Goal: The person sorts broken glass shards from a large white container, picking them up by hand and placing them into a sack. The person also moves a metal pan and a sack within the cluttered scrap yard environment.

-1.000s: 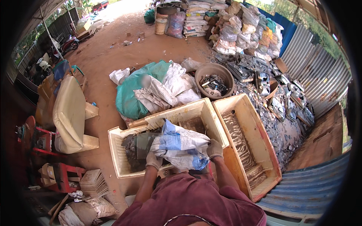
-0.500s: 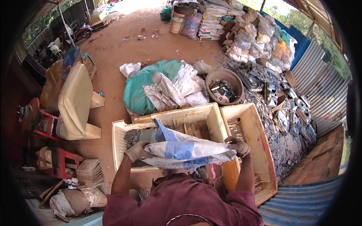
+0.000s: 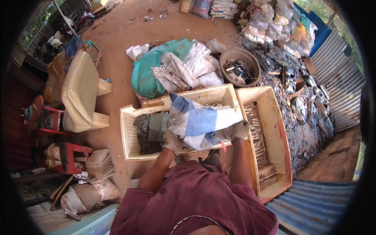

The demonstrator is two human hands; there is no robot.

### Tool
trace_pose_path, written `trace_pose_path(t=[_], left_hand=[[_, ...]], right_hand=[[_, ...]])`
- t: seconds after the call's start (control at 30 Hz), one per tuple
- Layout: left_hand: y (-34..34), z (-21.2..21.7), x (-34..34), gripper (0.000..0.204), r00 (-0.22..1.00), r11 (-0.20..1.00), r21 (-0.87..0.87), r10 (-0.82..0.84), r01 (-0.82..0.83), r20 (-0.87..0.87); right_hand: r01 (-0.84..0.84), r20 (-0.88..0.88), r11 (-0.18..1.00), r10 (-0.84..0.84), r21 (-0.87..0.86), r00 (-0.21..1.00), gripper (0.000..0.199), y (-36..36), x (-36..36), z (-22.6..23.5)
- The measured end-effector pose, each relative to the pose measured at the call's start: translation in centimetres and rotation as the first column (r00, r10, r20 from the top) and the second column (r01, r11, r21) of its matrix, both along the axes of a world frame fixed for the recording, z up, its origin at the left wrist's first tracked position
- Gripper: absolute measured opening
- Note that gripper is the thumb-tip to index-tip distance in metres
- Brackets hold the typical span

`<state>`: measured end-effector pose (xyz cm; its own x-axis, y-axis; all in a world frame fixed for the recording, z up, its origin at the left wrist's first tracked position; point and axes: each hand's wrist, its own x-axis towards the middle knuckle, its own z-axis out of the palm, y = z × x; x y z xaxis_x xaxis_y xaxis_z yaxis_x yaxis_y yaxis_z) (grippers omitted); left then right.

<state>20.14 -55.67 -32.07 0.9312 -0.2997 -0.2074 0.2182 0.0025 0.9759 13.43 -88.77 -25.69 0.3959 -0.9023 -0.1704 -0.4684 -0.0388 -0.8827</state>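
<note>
Outdoor scrap yard basically: reddish-brown packed dirt floor point(image 3: 129, 35) in bright daylight, a wavy blue corrugated metal sheet wall point(image 3: 333, 51) on the right, a worn cream padded chair point(image 3: 80, 92) on the left, and a red wooden stool point(image 3: 68, 154) beside a stack of grey tiles point(image 3: 100, 164).

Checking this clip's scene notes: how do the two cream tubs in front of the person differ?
The left tub lies crosswise and holds dark scrap, and the woven sack gripped by the gloved left hand and right hand hangs over it. The right tub runs lengthwise away from the person, uncovered, showing only a ribbed, stained floor. Both are cream, rectangular, open-topped and set side by side on the dirt.
</note>
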Motion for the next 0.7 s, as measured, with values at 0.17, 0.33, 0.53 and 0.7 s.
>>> trace_pose_path(t=[0.17, 0.33, 0.53, 0.7], left_hand=[[10.6, 4.1, 0.7, 0.047, 0.532, 0.845, -0.530, -0.418, -0.070, -0.737], [11.3, 4.1, 1.1, 0.068, 0.778, 0.959, -0.236, -0.268, 0.158, -0.568], [1.7, 12.2, 0.1, 0.089, 0.752, 0.669, 0.741, -0.518, 0.061, 0.406], [-5.5, 10.4, 2.0, 0.053, 0.855, 0.811, 0.335, -0.517, 0.480, 0.027]], right_hand=[[-0.488, 0.235, 0.599, 0.452, 0.635, 0.861, 0.022, -11.0, -1.8, 2.9], [-0.617, 0.332, 0.561, 0.532, 0.551, 0.779, 0.025, -11.0, -0.4, 3.5], [-0.787, 0.434, 0.385, 0.676, 0.482, 0.596, 0.034, -3.1, 3.1, 11.1], [-0.956, 0.376, 0.238, 0.881, 0.169, 0.286, 0.060, -0.1, 6.9, 15.3]])
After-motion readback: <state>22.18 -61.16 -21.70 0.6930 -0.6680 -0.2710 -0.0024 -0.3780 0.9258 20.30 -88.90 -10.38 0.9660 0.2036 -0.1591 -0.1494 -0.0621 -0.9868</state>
